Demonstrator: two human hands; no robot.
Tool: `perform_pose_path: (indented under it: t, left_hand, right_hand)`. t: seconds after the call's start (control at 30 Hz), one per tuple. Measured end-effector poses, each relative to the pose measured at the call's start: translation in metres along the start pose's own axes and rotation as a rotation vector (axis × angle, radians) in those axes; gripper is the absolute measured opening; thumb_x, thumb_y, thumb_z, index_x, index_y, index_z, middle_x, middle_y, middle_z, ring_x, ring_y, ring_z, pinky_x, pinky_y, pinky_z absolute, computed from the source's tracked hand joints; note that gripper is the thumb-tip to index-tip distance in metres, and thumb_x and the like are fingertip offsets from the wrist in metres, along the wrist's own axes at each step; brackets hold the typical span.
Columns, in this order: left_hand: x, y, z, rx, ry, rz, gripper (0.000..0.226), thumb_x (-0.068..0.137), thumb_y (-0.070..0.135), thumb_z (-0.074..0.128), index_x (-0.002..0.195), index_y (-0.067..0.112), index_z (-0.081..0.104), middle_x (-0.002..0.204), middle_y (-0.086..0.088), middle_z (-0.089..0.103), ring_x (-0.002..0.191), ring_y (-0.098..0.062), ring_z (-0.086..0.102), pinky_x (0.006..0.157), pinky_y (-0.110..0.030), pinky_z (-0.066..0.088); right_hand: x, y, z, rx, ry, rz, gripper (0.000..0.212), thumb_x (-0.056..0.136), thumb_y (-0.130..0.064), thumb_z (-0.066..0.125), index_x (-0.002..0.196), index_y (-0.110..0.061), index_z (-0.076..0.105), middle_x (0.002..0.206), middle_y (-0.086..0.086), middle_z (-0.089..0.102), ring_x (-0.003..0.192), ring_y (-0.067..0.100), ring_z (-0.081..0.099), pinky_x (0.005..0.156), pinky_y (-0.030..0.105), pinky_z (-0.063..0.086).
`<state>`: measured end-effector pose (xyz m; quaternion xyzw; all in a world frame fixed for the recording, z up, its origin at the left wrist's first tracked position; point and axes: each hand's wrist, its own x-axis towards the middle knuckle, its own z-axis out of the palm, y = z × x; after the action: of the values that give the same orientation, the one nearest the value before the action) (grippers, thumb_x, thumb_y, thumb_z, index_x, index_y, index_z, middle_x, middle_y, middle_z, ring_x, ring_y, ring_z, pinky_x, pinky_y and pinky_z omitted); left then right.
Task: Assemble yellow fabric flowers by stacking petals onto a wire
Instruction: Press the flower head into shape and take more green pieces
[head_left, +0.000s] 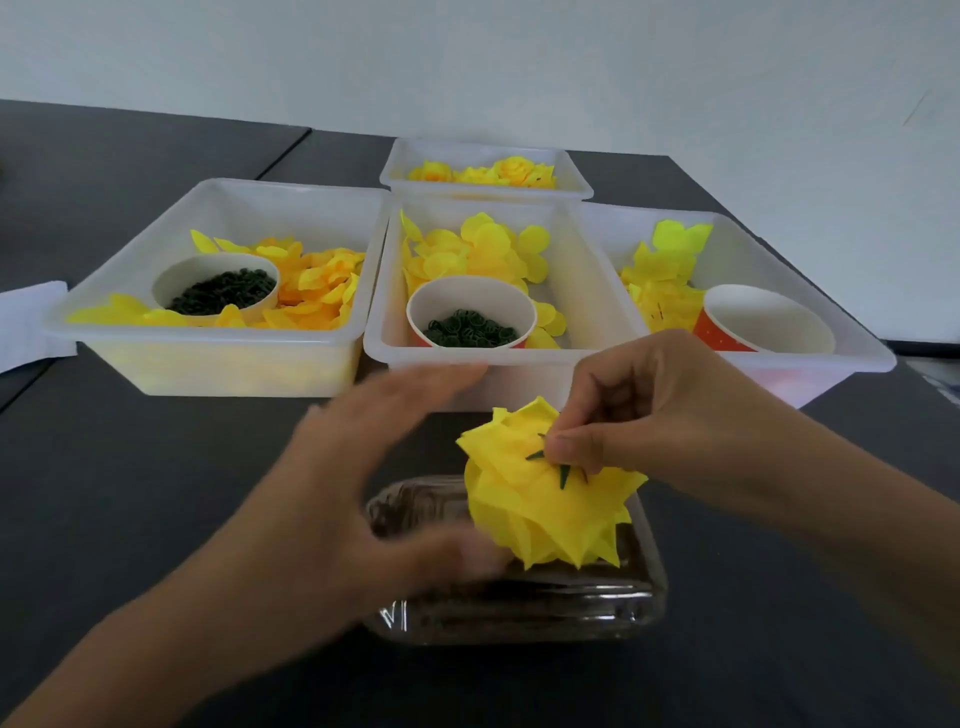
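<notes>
Yellow fabric flower (545, 499) held above clear plastic box (519, 613) on dark surface (156, 467). Right hand (665, 410) fingers pinching flower at green centre. Left hand (358, 467) blurred, fingers spread, grasping nothing, just beside flower. White bins (218, 358) of petals behind.

The yellow fabric flower (545, 499) hangs from my right hand (670, 410), its underside turned up toward me and its layered, pointed petals drooping below my fingertips. Small dark green sepal tips (563, 475) poke out of the fabric right under my thumb, where I pinch it. The bloom is full and crumpled, many layers deep. My left hand (358, 467), blurred, is just beside its lower left edge.
</notes>
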<state>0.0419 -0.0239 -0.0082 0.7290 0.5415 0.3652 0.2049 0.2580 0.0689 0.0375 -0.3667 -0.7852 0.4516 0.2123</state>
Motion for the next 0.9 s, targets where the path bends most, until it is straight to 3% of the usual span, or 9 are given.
perform_pose_path:
  t: [0.03,0.1,0.2,0.33,0.47,0.57,0.67,0.8,0.9]
  left_hand:
    - [-0.002,0.001,0.008,0.073,-0.071,-0.047,0.094,0.060,0.081,0.063,0.143,0.059,0.025,0.147,0.038,0.031,0.139,0.009,0.025,0.117,-0.050,0.024]
    - [-0.008,-0.002,0.023,0.245,-0.191,-0.131,0.109,0.049,0.094,0.048,0.144,0.062,0.006,0.141,0.049,0.021,0.129,0.023,0.019,0.119,-0.038,0.018]
    - [-0.012,-0.012,0.034,0.368,-0.162,-0.173,0.109,0.048,0.096,0.027,0.146,0.049,0.023,0.141,0.038,0.033,0.120,0.015,0.027,0.113,-0.026,0.028]
    - [-0.014,-0.012,0.035,0.327,-0.146,-0.141,0.091,0.056,0.094,0.031,0.136,0.050,0.038,0.129,0.038,0.040,0.107,0.018,0.028,0.086,-0.010,0.032]
    - [-0.013,-0.012,0.035,0.336,-0.145,-0.115,0.082,0.059,0.092,0.032,0.129,0.051,0.042,0.107,0.047,0.035,0.103,0.015,0.032,0.078,-0.008,0.033]
    - [-0.013,-0.011,0.036,0.358,-0.136,-0.083,0.082,0.061,0.093,0.031,0.131,0.052,0.038,0.105,0.053,0.029,0.101,0.018,0.026,0.073,-0.005,0.028]
    - [-0.014,-0.011,0.037,0.372,-0.120,-0.074,0.083,0.061,0.093,0.030,0.134,0.052,0.036,0.115,0.044,0.032,0.102,0.017,0.026,0.073,-0.005,0.026]
    - [-0.014,-0.012,0.039,0.406,-0.107,-0.080,0.081,0.061,0.093,0.029,0.128,0.051,0.041,0.099,0.047,0.029,0.096,0.014,0.026,0.070,-0.005,0.025]
    - [-0.014,-0.013,0.040,0.411,-0.088,-0.089,0.081,0.060,0.093,0.030,0.127,0.049,0.042,0.093,0.052,0.023,0.093,0.014,0.025,0.070,-0.005,0.024]
  right_hand:
    - [0.001,-0.004,0.002,0.001,0.000,-0.027,0.009,0.073,-0.009,0.079,0.066,-0.009,0.072,0.065,0.005,0.072,0.060,0.011,0.067,0.058,0.021,0.055]
    - [0.003,-0.011,0.004,0.009,-0.014,-0.047,0.008,0.073,-0.009,0.077,0.067,-0.010,0.072,0.064,0.003,0.072,0.057,0.008,0.065,0.053,0.017,0.050]
    - [0.008,-0.011,0.007,0.047,0.002,-0.030,0.008,0.076,-0.009,0.074,0.068,-0.010,0.071,0.060,0.002,0.069,0.054,0.005,0.060,0.050,0.013,0.044]
    - [0.012,-0.015,0.013,0.034,0.011,-0.046,0.008,0.079,-0.007,0.072,0.071,-0.007,0.069,0.058,-0.001,0.066,0.054,0.004,0.059,0.051,0.013,0.044]
    - [0.013,-0.017,0.013,-0.010,0.001,-0.046,0.012,0.083,-0.006,0.070,0.071,-0.008,0.067,0.058,-0.003,0.066,0.054,0.004,0.059,0.053,0.014,0.045]
    - [0.007,-0.011,0.014,-0.071,0.090,-0.058,0.013,0.082,-0.010,0.072,0.070,-0.010,0.068,0.063,0.003,0.069,0.058,0.015,0.063,0.055,0.026,0.051]
    - [0.000,-0.003,0.022,-0.167,0.251,-0.073,0.016,0.079,-0.020,0.075,0.069,-0.010,0.068,0.066,0.006,0.069,0.067,0.025,0.065,0.063,0.040,0.053]
    - [-0.005,0.000,0.036,-0.188,0.337,-0.120,0.023,0.078,-0.020,0.078,0.062,-0.014,0.063,0.059,0.000,0.062,0.053,0.005,0.049,0.052,0.023,0.041]
    - [-0.006,0.001,0.042,-0.151,0.357,-0.129,0.025,0.079,-0.018,0.077,0.060,-0.016,0.061,0.053,-0.007,0.056,0.052,0.004,0.042,0.050,0.017,0.034]
